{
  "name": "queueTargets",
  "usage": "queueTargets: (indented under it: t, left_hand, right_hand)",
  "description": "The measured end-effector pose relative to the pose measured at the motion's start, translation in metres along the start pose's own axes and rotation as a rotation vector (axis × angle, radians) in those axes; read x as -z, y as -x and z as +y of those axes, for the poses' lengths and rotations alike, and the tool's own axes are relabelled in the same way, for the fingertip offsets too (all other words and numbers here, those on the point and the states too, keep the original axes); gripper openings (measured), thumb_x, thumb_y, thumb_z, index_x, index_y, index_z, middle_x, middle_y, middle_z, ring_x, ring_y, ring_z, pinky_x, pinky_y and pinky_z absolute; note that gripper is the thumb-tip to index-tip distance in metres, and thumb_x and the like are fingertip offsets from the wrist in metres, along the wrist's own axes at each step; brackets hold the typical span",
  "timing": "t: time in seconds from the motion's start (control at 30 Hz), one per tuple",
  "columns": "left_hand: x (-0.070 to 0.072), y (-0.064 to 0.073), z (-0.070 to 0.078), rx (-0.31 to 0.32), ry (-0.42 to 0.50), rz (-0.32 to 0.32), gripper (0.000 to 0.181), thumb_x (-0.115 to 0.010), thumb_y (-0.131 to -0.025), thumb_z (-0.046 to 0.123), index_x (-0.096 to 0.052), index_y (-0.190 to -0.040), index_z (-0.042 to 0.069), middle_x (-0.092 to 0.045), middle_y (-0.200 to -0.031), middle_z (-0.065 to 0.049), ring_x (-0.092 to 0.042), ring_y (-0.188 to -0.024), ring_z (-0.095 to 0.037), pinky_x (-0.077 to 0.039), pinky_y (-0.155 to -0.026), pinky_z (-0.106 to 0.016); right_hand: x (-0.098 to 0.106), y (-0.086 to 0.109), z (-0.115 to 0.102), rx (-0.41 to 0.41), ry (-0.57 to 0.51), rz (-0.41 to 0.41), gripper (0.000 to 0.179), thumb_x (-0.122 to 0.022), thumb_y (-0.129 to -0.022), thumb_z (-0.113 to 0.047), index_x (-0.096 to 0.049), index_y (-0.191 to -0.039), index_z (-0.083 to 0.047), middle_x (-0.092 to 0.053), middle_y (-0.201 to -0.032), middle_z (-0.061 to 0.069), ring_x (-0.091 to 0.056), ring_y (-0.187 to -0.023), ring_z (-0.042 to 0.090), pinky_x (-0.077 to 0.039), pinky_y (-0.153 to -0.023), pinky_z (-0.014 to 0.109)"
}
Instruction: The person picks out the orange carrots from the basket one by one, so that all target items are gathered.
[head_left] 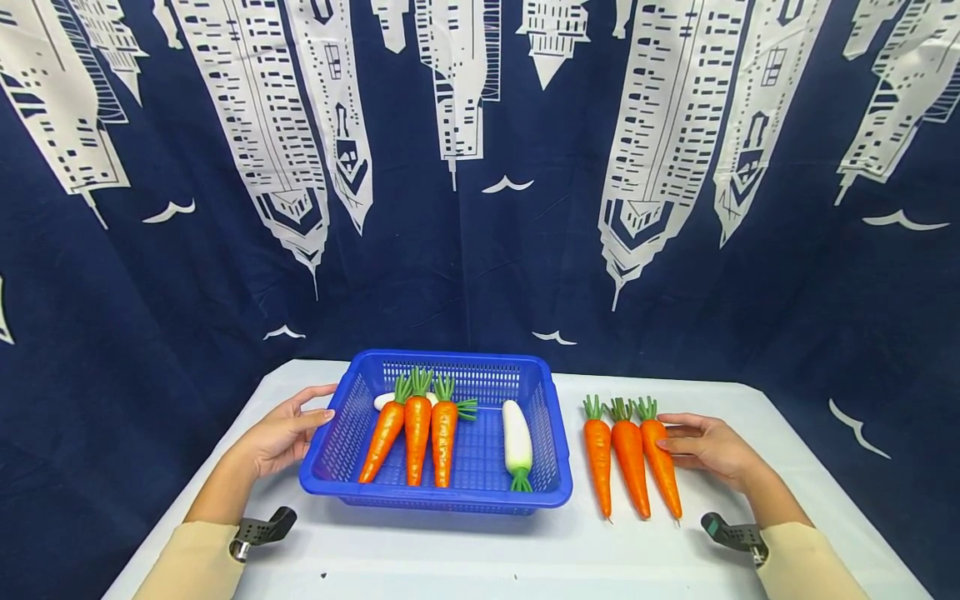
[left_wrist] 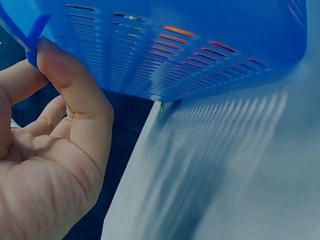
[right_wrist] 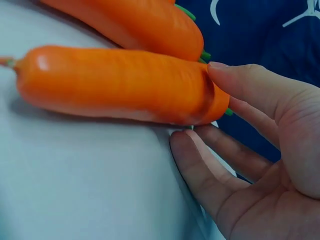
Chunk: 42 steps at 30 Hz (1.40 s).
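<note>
My left hand (head_left: 288, 429) pinches the left rim of a blue plastic basket (head_left: 435, 497); the left wrist view shows the thumb and a finger on that rim. Inside the basket, three carrots (head_left: 417, 433) with green tops lie side by side, partly over a white vegetable (head_left: 384, 401). A white radish (head_left: 517, 437) with a green end lies at the basket's right. To the right, on the table, are a left carrot (head_left: 597, 458), a middle carrot (head_left: 629, 458) and a right carrot (head_left: 663, 471). My right hand (head_left: 708, 446) holds the right carrot near its leafy end, thumb on top.
A white-covered table (head_left: 420, 558) carries everything. Behind it hangs a dark blue cloth (head_left: 450, 283) with white buildings and birds printed on it. Each wrist wears a black strap mount, the left strap (head_left: 262, 529) and the right strap (head_left: 735, 537).
</note>
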<state>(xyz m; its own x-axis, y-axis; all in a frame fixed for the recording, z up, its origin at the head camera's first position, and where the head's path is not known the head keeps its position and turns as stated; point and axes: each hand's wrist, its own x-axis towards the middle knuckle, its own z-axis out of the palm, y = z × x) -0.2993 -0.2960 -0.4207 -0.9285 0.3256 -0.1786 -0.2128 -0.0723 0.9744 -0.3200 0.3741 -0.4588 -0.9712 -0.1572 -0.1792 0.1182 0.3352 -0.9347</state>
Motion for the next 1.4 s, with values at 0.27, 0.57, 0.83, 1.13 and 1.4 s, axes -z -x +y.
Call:
queueTargets:
  t: [0.27, 0.57, 0.83, 1.13, 1.4]
  left_hand:
    - [0.000, 0.002, -0.001, -0.019, 0.008, -0.021, 0.065, -0.055, -0.106, 0.013, -0.018, -0.159, 0.013, -0.074, -0.105, 0.000, -0.076, -0.088, -0.015, -0.065, -0.082, -0.036]
    - [0.001, 0.003, -0.001, -0.046, 0.043, -0.076, 0.061, -0.052, -0.107, 0.011, -0.017, -0.157, 0.011, -0.072, -0.107, -0.002, -0.076, -0.087, -0.015, -0.065, -0.081, -0.036]
    - [0.000, 0.003, -0.001, -0.037, 0.025, -0.061, 0.059, -0.053, -0.107, 0.011, -0.022, -0.156, 0.014, -0.072, -0.108, -0.001, -0.076, -0.088, -0.015, -0.065, -0.081, -0.036]
    - [0.000, 0.003, -0.002, -0.043, 0.025, -0.048, 0.064, -0.054, -0.106, 0.011, -0.017, -0.158, 0.011, -0.071, -0.109, -0.002, -0.076, -0.087, -0.015, -0.065, -0.081, -0.036]
    - [0.001, -0.001, -0.004, -0.036, 0.024, -0.042, 0.059, -0.054, -0.106, 0.012, -0.022, -0.155, 0.015, -0.072, -0.107, -0.001, -0.076, -0.087, -0.015, -0.065, -0.081, -0.036]
  right_hand:
    - [-0.008, 0.004, -0.004, 0.017, 0.147, 0.111, 0.069, -0.080, -0.090, -0.023, -0.050, -0.145, 0.006, -0.049, -0.147, 0.034, -0.069, -0.108, 0.017, -0.064, -0.087, 0.033]
    - [-0.013, 0.011, -0.010, 0.089, 0.272, 0.207, 0.062, -0.078, -0.092, -0.026, -0.056, -0.142, 0.004, -0.056, -0.144, 0.029, -0.068, -0.114, 0.028, -0.063, -0.087, 0.032]
    - [-0.020, 0.017, -0.017, 0.131, 0.312, 0.237, 0.057, -0.077, -0.093, -0.026, -0.059, -0.139, 0.002, -0.061, -0.139, 0.026, -0.070, -0.113, 0.028, -0.062, -0.091, 0.036]
    - [-0.033, 0.022, -0.029, 0.153, 0.346, 0.292, 0.056, -0.076, -0.093, -0.033, -0.062, -0.137, 0.000, -0.066, -0.133, 0.023, -0.067, -0.116, 0.034, -0.062, -0.093, 0.039]
    - [-0.052, 0.027, -0.044, 0.216, 0.324, 0.260, 0.052, -0.078, -0.092, -0.032, -0.066, -0.133, -0.002, -0.067, -0.132, 0.023, -0.065, -0.119, 0.036, -0.062, -0.092, 0.036]
